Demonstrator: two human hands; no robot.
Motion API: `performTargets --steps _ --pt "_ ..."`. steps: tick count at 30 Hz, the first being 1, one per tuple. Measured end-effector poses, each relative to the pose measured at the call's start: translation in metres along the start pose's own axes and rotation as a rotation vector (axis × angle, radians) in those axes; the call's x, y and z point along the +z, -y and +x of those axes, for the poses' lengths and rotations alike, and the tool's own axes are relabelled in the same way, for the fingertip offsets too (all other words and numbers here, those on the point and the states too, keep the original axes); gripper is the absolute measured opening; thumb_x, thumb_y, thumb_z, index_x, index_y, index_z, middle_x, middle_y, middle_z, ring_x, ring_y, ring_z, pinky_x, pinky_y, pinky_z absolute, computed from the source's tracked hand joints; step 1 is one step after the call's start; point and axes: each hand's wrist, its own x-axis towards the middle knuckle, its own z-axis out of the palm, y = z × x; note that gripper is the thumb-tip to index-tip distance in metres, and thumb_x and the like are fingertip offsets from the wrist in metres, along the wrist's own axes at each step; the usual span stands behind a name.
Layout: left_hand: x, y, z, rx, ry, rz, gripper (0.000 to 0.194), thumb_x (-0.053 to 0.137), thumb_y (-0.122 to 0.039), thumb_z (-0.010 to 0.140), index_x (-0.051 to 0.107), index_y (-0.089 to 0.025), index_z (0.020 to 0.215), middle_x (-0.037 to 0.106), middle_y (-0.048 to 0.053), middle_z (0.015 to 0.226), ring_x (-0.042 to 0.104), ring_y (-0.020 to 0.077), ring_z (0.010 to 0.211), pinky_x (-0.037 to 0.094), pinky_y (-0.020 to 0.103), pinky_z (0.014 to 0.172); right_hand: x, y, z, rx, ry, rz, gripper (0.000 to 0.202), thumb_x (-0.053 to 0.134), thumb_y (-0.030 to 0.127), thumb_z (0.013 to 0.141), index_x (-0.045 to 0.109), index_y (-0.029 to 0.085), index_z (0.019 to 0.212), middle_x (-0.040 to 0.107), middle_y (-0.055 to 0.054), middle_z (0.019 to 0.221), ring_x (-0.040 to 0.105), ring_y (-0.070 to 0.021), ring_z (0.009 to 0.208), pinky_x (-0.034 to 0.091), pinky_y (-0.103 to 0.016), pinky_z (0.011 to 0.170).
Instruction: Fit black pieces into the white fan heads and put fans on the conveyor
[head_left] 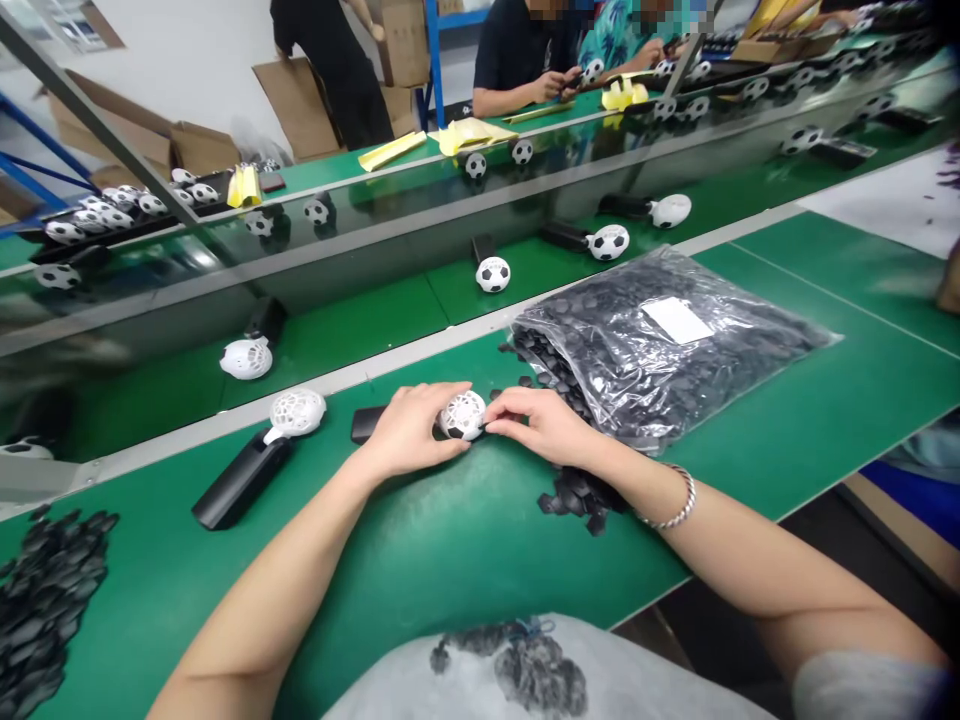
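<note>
A white football-shaped head (463, 415) with openwork and a few black patches sits on a black handle, lying on the green bench like a handheld fan. My left hand (409, 430) wraps round it, covering part of the handle. At the ball's right side, my right hand (544, 425) is closed in a pinch, with a small black piece barely showing at its fingertips. Loose black patches (577, 495) lie beneath my right forearm. A similar fan (244, 480) with a white head rests to the left of my left hand.
An open clear bag (660, 340) full of black patches lies beyond my right hand. Another black heap (52, 600) is at the left edge. Past the metal rail, a green conveyor (397, 320) carries several football fans. Co-workers (525, 60) sit across the line.
</note>
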Motion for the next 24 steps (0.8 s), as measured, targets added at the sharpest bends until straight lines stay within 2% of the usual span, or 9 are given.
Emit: performTargets --steps 2,6,8,10,14,19,24 --pt "-0.001 0.001 0.0 0.015 0.001 -0.016 0.063 0.064 -0.043 0.069 0.043 -0.026 0.126 0.053 0.003 0.128 0.049 0.0262 0.112 0.035 0.042 0.092 -0.001 0.0 0.0 -0.014 0.014 -0.01 0.004 0.061 0.018 0.08 0.064 0.017 0.079 0.062 -0.002 0.078 0.057 -0.0135 0.073 0.044 -0.026 0.07" --pt "-0.002 0.0 0.0 0.103 0.06 -0.04 0.061 0.063 -0.039 0.072 0.041 -0.027 0.128 0.05 0.003 0.131 0.048 0.025 0.115 0.026 0.045 0.101 0.0 0.0 -0.001 -0.04 0.022 0.042 0.003 0.064 0.017 0.078 0.064 0.016 0.075 0.062 -0.002 0.076 0.057 -0.014 0.073 0.044 -0.027 0.071" --pt "-0.001 -0.002 0.0 0.096 0.051 -0.04 0.061 0.062 -0.041 0.073 0.041 -0.028 0.128 0.049 0.003 0.132 0.047 0.0248 0.116 0.017 0.049 0.106 0.003 -0.001 -0.001 -0.038 0.013 0.05 0.005 0.065 0.017 0.076 0.062 0.015 0.072 0.06 -0.002 0.073 0.055 -0.0133 0.07 0.044 -0.026 0.068" --pt "0.002 -0.004 0.001 0.054 0.01 -0.033 0.061 0.062 -0.048 0.072 0.043 -0.027 0.126 0.052 0.003 0.129 0.048 0.0251 0.115 0.014 0.051 0.107 0.006 -0.001 -0.001 -0.02 0.008 0.053 0.006 0.065 0.016 0.076 0.061 0.015 0.071 0.058 -0.001 0.072 0.054 -0.0123 0.067 0.043 -0.025 0.064" --pt "0.009 -0.007 0.002 0.017 -0.045 -0.006 0.06 0.06 -0.051 0.072 0.047 -0.024 0.124 0.055 0.005 0.126 0.05 0.0248 0.112 0.022 0.047 0.104 0.009 -0.001 0.0 0.012 0.008 0.079 0.008 0.062 0.018 0.078 0.059 0.016 0.072 0.055 0.0 0.072 0.053 -0.0111 0.065 0.044 -0.024 0.063" --pt "0.013 -0.006 0.002 0.057 -0.068 0.049 0.057 0.054 -0.05 0.078 0.045 -0.021 0.126 0.053 0.007 0.128 0.05 0.0262 0.112 0.028 0.045 0.1 0.009 -0.003 0.001 0.056 -0.021 0.102 0.013 0.059 0.026 0.081 0.055 0.017 0.073 0.055 0.001 0.071 0.051 -0.0107 0.063 0.043 -0.023 0.062" --pt "0.012 -0.009 0.003 0.079 -0.079 0.055 0.054 0.053 -0.048 0.08 0.046 -0.018 0.124 0.056 0.008 0.123 0.052 0.0257 0.107 0.035 0.041 0.094 0.011 -0.003 0.001 0.114 -0.013 0.141 0.012 0.059 0.025 0.08 0.053 0.017 0.074 0.054 0.001 0.07 0.05 -0.0105 0.063 0.042 -0.022 0.061"
